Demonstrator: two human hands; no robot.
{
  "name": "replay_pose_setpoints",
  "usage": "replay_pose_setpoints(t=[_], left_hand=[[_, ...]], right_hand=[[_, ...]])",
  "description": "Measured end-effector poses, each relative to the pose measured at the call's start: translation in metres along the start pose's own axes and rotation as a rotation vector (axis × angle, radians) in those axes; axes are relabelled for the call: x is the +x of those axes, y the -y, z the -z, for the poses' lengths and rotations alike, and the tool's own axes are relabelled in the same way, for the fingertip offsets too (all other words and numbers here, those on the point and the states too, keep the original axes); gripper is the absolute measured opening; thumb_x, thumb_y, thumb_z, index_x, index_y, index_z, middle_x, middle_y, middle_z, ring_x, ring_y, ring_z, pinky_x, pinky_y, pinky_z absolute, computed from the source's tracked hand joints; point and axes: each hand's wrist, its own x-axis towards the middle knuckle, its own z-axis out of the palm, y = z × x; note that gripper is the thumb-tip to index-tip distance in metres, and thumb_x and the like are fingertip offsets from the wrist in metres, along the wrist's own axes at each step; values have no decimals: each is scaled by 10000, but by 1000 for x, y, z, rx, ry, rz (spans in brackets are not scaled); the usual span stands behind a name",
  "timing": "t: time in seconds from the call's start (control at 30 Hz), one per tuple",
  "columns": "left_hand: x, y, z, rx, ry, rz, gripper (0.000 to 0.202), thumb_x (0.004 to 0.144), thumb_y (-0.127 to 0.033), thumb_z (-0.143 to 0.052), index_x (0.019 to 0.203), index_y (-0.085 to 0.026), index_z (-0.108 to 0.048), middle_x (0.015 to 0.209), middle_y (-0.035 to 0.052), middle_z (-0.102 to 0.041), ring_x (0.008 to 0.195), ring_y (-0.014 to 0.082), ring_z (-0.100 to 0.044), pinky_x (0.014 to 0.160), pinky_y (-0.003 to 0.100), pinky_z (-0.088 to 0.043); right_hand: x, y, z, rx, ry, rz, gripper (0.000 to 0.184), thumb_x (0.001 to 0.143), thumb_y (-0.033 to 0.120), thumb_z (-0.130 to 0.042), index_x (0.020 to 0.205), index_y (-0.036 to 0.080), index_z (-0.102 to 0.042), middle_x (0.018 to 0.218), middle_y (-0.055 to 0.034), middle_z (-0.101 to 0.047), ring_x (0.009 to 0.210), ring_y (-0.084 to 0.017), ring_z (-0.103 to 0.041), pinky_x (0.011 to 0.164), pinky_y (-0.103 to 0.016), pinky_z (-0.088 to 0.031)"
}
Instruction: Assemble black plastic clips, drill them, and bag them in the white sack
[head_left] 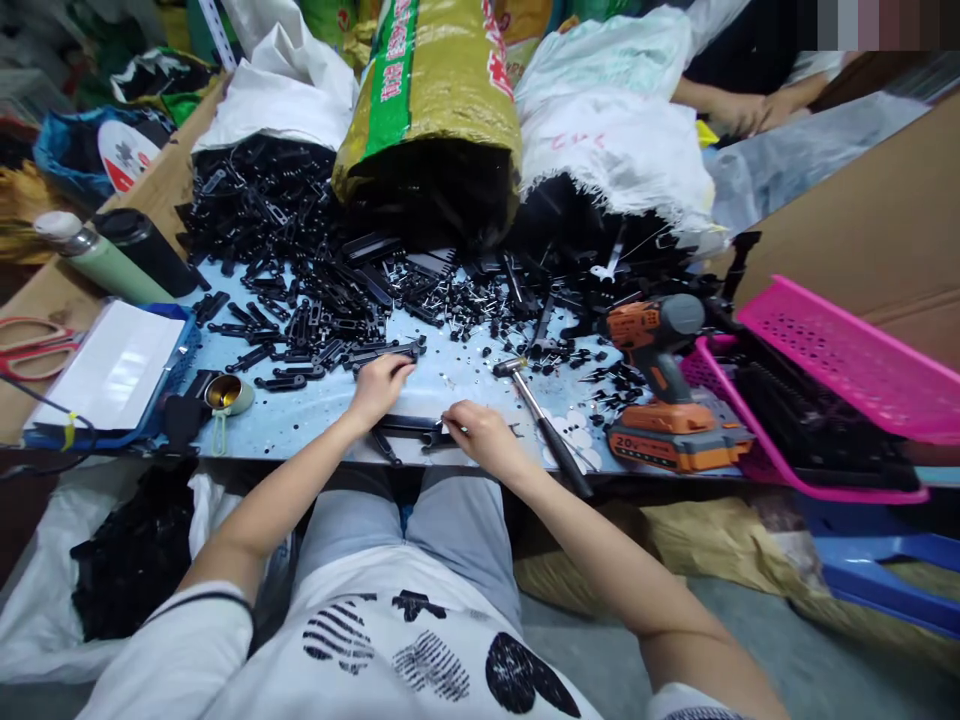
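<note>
My left hand (381, 385) reaches onto the light blue table (315, 415), fingers closed around a long black plastic part (382, 352) at the edge of the pile. My right hand (480, 432) rests near the table's front edge, fingers pinched on a small metal piece over a black part (409, 428) lying flat between my hands. A heap of black plastic parts (322, 270) spills across the table from open sacks.
A hammer (544, 420) lies right of my right hand, beside an orange cordless drill (660, 385). A pink basket (817, 400) holds black parts at right. Scissors (34, 345), a white pad (112, 365), a brass cup (225, 395) and bottles (112, 255) sit left. Another person's hands (742, 105) show at the back.
</note>
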Motion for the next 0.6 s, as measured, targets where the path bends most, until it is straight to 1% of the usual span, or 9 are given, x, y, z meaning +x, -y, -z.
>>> replay_pose_setpoints(t=[0.07,0.1,0.13,0.2,0.3,0.37,0.47,0.6], left_hand=[[-35,6,23,-41,-146,32,183,891,-276,-497,925,-184,-652,888,51,-682,824,166,-638,768,296,-511],[-51,10,29,-32,-181,41,195,896,-285,-488,938,-192,-654,878,49,-683,823,172,-641,771,312,-517],[-65,14,32,-22,-213,43,197,896,-292,-488,932,-196,-656,869,51,-683,819,179,-644,768,327,-523],[-84,20,32,5,-252,31,196,904,-285,-474,943,-203,-648,872,56,-679,821,186,-646,767,347,-533],[-94,24,27,67,-295,-8,184,913,-263,-461,963,-210,-629,873,59,-673,821,191,-649,755,356,-547],[-95,23,25,112,-267,-58,182,914,-244,-457,984,-203,-619,879,64,-673,816,192,-654,743,349,-555],[-95,22,24,187,-193,-150,202,914,-211,-449,1033,-184,-610,923,85,-679,850,204,-660,764,353,-557],[-99,28,22,269,-223,-263,240,907,-178,-462,1112,-178,-588,964,102,-692,870,220,-669,769,372,-558]], right_hand=[[-1,4,-1,-64,1,35,145,889,139,-447,875,170,-587,856,-74,-614,801,-162,-583,718,-259,-452],[-1,5,-2,-100,-1,44,153,890,131,-439,869,170,-585,850,-75,-609,791,-163,-576,706,-259,-448],[-2,7,-3,-139,-5,47,157,888,123,-436,860,171,-582,840,-75,-604,777,-165,-569,688,-259,-442],[-2,9,-6,-215,-14,30,156,883,111,-438,848,170,-578,825,-74,-593,747,-167,-555,652,-259,-429],[-3,11,-8,-291,-41,-11,147,880,107,-447,843,168,-576,816,-71,-587,724,-168,-544,628,-259,-416],[-4,13,-8,-294,-38,11,147,883,114,-450,841,170,-578,809,-65,-590,737,-165,-548,640,-255,-419],[-4,13,-9,-262,-30,91,163,897,124,-437,860,174,-587,825,-65,-605,775,-163,-563,676,-252,-436],[-7,9,-12,-166,-85,103,182,913,144,-421,956,178,-595,910,-76,-629,835,-166,-593,719,-265,-476]])
